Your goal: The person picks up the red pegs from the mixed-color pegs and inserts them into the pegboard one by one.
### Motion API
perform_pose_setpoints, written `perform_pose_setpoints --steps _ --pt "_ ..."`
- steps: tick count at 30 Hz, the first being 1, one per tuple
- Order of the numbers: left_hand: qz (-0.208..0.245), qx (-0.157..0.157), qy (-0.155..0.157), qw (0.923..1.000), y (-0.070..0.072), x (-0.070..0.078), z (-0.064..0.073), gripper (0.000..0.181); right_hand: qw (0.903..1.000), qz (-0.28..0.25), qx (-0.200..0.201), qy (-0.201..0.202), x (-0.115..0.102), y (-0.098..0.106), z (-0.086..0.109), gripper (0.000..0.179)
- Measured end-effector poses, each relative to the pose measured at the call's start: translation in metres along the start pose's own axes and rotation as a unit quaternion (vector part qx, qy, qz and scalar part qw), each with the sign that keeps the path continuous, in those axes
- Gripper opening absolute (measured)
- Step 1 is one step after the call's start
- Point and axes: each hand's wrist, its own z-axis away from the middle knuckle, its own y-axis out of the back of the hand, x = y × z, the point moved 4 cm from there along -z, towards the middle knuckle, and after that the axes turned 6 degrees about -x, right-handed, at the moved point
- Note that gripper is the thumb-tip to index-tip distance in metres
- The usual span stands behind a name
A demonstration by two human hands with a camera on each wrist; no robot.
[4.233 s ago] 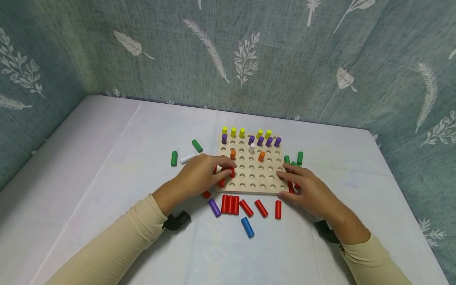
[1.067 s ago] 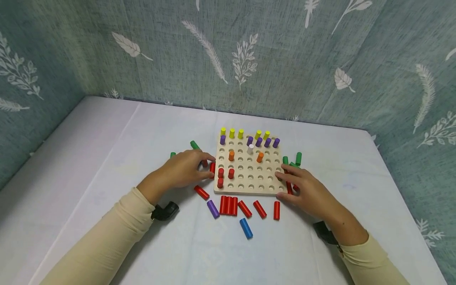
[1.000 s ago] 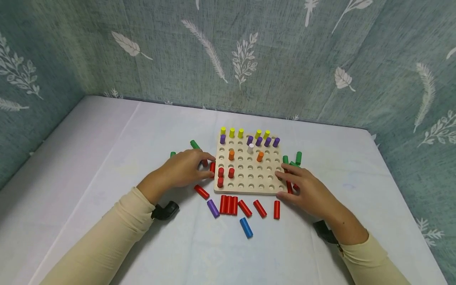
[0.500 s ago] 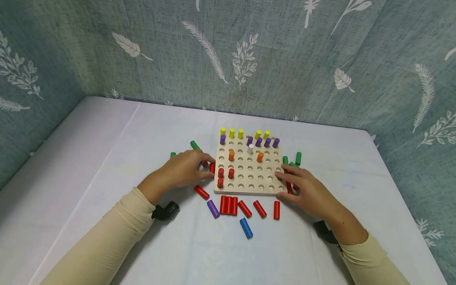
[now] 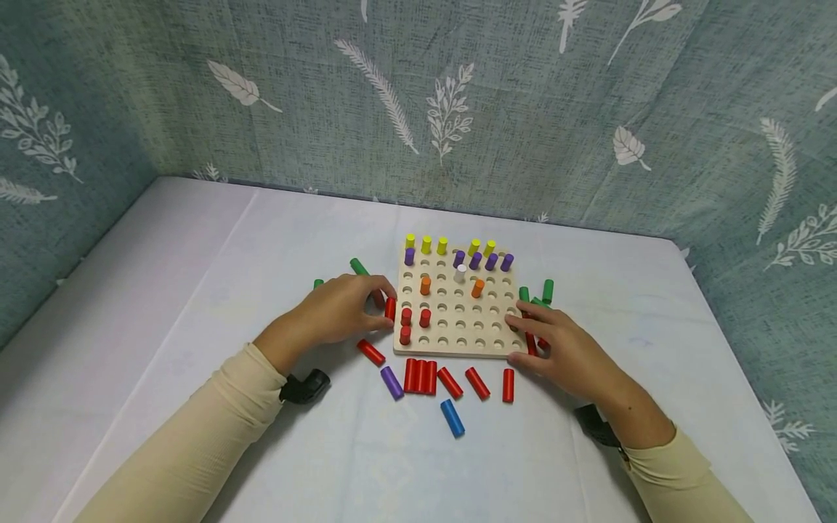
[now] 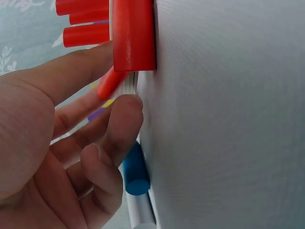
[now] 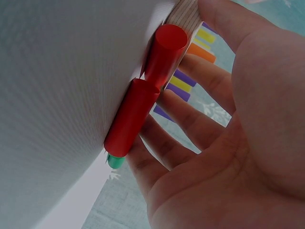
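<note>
A square wooden pegboard [image 5: 451, 351] lies mid-table, with yellow, purple, orange, white and red pegs upright in some holes. Off its left edge, my left hand [image 5: 333, 309] pinches a red peg [image 5: 390, 309] lengthwise between thumb and index finger; in the left wrist view this red peg [image 6: 111, 84] is tilted and slightly blurred. My right hand [image 5: 565, 349] rests spread at the board's right edge, thumb near the front corner and fingertips over the side. Two red pegs lie beside it, the closer red peg [image 7: 131, 117] just below the fingers in the right wrist view.
Loose red pegs [image 5: 421, 377], a purple peg [image 5: 392, 383] and a blue peg [image 5: 453, 418] lie in front of the board. Green pegs [image 5: 548, 291] lie to its right, and another green peg [image 5: 359, 266] to its left. Behind the table hangs leaf-patterned fabric [image 5: 418, 94].
My left hand has let go of a red peg now standing in the board and moved left to the red peg beside the edge. The right hand has stayed in place.
</note>
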Motion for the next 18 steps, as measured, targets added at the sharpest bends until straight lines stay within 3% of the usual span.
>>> perform_pose_setpoints --steps 18 --pt "0.048 0.000 -0.017 0.9987 0.0003 0.0019 -0.0018 0.040 1.0000 0.004 0.002 0.003 0.0004 0.0006 -0.0012 0.065"
